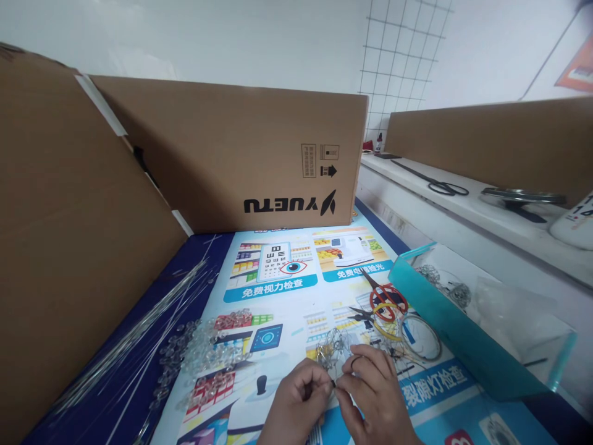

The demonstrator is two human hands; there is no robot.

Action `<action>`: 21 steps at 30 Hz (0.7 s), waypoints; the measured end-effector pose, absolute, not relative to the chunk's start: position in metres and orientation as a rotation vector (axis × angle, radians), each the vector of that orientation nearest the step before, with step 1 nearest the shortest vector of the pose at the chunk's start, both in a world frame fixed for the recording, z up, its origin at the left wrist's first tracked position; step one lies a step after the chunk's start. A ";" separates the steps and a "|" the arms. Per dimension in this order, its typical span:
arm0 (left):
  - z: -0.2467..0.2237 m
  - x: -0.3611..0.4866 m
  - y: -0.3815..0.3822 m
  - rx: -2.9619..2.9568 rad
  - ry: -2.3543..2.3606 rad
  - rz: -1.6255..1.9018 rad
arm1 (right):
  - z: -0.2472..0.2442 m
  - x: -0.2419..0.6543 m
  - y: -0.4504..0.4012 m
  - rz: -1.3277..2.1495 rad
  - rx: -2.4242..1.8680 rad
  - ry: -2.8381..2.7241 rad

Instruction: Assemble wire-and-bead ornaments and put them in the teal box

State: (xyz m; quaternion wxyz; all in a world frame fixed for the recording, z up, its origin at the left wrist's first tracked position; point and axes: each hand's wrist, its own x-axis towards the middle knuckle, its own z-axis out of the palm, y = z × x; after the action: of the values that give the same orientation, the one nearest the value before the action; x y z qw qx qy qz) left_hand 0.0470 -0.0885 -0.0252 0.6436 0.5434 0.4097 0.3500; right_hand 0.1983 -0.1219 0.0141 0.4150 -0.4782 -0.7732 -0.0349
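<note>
My left hand (299, 405) and my right hand (376, 395) meet low in the middle of the view, thumbs and forefingers pinched together. Between the fingertips is a tiny dark bit, too small to name. Right behind the fingers lies a tangle of thin silvery wire (334, 346) with curled loops; whether it joins what I pinch, I cannot tell. Beyond my right hand rest red-handled scissors (388, 301), a yellow-handled cutting tool (386, 321) and a round clear-centred ring (421, 337). Clear beads (217, 352) are spread in a heap to the left.
Straight thin wires (139, 334) lie on the dark blue cloth at left. A teal tray (456, 330) with wire coils and a plastic bag stands at right. Cardboard panels (222, 154) wall the back and left. A ledge at right holds black scissors (440, 185).
</note>
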 end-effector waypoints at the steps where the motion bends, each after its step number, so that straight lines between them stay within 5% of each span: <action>1: -0.026 0.047 -0.088 1.251 0.934 0.808 | 0.015 0.199 -0.122 -0.069 -1.210 -1.936; 21: -0.012 0.042 -0.087 1.640 0.968 0.842 | 0.010 0.199 -0.119 0.346 -1.190 -1.798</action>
State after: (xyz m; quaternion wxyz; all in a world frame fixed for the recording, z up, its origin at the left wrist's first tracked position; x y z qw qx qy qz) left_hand 0.0424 -0.0871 -0.0123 0.5052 0.6799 0.4010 0.3489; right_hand 0.1985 -0.1194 0.0096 0.4608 -0.4836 -0.7307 0.1408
